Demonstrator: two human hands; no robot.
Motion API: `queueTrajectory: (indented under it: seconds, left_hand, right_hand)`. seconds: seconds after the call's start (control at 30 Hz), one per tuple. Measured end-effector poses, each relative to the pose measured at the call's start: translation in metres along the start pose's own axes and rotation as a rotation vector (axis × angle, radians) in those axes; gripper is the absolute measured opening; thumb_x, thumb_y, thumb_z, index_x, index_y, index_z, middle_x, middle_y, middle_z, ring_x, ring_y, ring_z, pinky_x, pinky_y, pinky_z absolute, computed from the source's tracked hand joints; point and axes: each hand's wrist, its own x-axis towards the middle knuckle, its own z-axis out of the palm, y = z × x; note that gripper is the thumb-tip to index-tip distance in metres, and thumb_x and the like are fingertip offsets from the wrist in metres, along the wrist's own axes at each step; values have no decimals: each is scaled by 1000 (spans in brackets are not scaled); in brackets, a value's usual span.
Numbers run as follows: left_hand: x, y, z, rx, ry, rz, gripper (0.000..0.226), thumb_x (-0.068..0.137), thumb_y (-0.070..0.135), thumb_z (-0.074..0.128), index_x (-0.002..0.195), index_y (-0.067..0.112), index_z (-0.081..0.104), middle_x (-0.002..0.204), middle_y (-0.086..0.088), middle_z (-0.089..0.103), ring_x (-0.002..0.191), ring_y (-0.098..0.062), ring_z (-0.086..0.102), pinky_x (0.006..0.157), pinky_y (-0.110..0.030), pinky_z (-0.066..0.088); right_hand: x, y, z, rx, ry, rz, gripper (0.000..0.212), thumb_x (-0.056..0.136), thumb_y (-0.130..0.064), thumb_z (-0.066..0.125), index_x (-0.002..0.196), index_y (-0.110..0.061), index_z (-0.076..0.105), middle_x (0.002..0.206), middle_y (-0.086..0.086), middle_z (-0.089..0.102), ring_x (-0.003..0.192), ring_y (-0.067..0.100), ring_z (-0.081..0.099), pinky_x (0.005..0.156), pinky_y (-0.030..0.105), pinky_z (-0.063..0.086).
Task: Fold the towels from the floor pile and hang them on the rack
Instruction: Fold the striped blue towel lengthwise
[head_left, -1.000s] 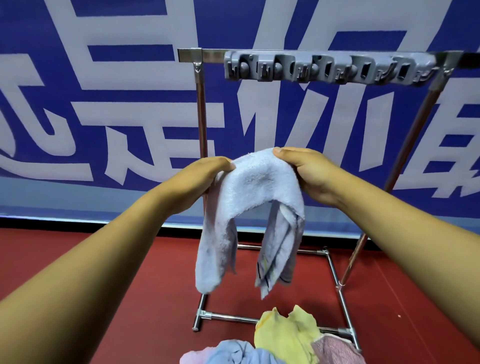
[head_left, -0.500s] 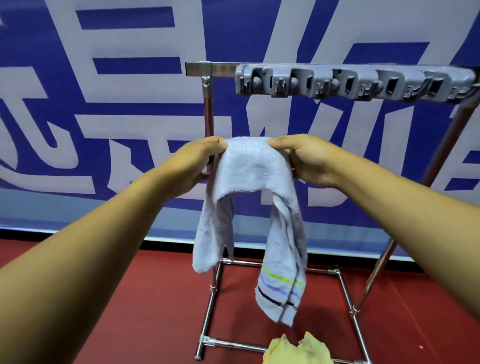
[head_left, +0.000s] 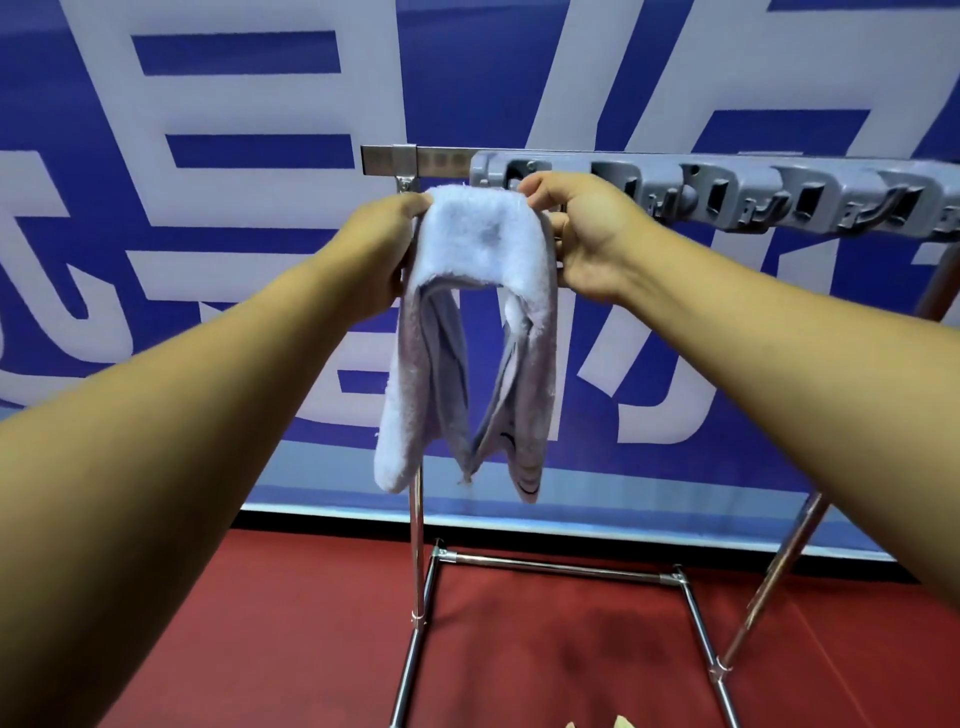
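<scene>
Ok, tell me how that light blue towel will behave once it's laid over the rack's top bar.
Probably floppy: the light blue towel sags in an arch between the left hand and right hand, both ends dangling. Likely light, since fingertip pinches carry it. Its fluffy pile should grip the top bar fairly well, though uneven ends could let it creep.

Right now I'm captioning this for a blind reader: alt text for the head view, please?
Two bare hands, left and right, hold a folded pale blue towel by its top corners, just below the left end of a metal rack. A grey hook strip runs along its bar; behind is a blue-and-white banner, below a red floor.
</scene>
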Motion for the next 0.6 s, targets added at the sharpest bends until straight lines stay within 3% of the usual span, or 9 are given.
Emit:
queueTrajectory:
  seconds: [0.13,0.2,0.37,0.5,0.6]
  left_hand:
    - [13,9,6,-117,-20,16,21,97,17,47,101,11,66,75,-1,71,64,-13,67,56,-21,52]
    - [16,12,9,-151,-41,8,22,99,18,44,102,10,65,74,-1,72,62,-11,68,55,-21,53]
    - [24,22,7,-217,-162,35,24,98,13,44,109,5,64,104,-9,72,90,-20,71,76,-30,59]
    - [27,29,11,-270,-88,41,14,98,6,41,104,9,53,48,2,55,37,-8,51,42,-16,44]
    - [30,29,15,-322,-101,0,20,99,3,39,114,10,51,40,3,50,27,-6,45,35,-13,38]
  right_hand:
    - [13,-4,6,82,27,-72,31,84,2,40,68,-19,56,57,-6,53,46,7,49,48,20,39]
    - [18,-7,8,213,33,-98,31,87,7,39,78,-14,60,65,-2,61,53,10,57,47,20,46]
    - [31,-10,15,299,86,-95,29,91,8,39,98,-7,63,92,11,66,74,21,64,53,25,54]
    - [32,-14,22,384,92,-67,25,93,6,39,102,-3,60,91,13,66,73,22,65,53,27,56]
    - [30,-14,25,445,81,-36,31,93,6,36,116,4,57,94,18,66,75,26,66,58,32,59]
